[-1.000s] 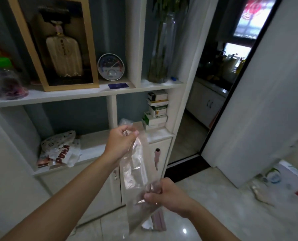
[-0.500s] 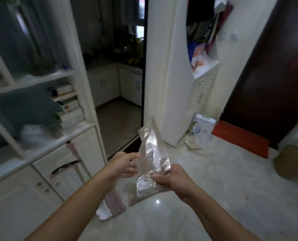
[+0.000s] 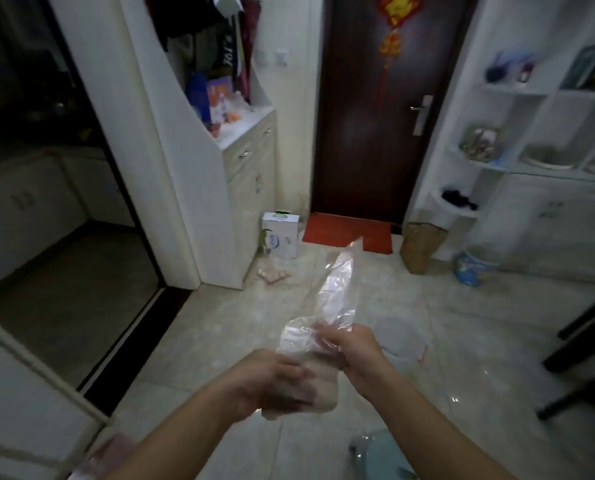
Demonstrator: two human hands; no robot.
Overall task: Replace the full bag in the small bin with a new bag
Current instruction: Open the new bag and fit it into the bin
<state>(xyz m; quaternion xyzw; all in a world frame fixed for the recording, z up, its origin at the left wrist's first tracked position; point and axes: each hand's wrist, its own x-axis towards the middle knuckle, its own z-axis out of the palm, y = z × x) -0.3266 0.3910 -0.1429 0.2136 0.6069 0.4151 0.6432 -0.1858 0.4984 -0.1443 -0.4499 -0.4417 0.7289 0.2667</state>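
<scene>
Clear plastic bag (image 3: 327,306) held in the air above the tiled floor (image 3: 462,323), before a dark door (image 3: 375,109). Right hand (image 3: 353,351) pinches the bag near its middle, the upper end rising up and away. Left hand (image 3: 275,382), blurred, closes its fingers on the lower end, below and left.

Light: dim indoor, kitchen doorway (image 3: 46,140) at my left very dark.
Glare: small spots on floor (image 3: 497,323).
Blur: my left hand (image 3: 272,382) smeared.
Edges: lines bend.
</scene>
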